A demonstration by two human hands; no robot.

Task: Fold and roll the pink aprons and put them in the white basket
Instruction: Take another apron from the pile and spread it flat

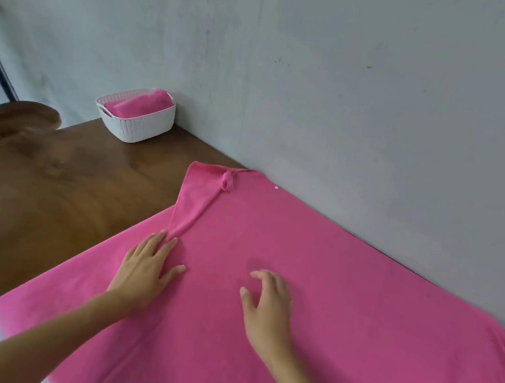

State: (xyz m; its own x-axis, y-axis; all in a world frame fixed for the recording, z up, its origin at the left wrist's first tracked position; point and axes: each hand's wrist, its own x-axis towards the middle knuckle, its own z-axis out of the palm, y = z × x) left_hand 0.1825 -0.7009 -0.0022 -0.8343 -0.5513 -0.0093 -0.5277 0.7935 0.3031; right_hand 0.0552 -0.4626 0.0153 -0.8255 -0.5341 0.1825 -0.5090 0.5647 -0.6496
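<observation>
A large pink apron [343, 298] lies spread over the wooden table [53, 198], its top corner folded in, with a loop strap at the far end. My left hand [146, 270] presses flat on the apron beside the folded flap, fingers straight. My right hand [266, 301] hovers or rests lightly on the cloth's middle, fingers relaxed and slightly bent, holding nothing. The white basket [135, 126] stands at the table's far left corner against the wall. A rolled pink apron [141, 104] lies inside it.
A grey wall [352, 92] runs along the table's far edge, close behind the apron. A rounded wooden piece [8, 123] sticks out at the table's left end. Bare wood lies between the basket and the apron. The apron hangs over the near left edge.
</observation>
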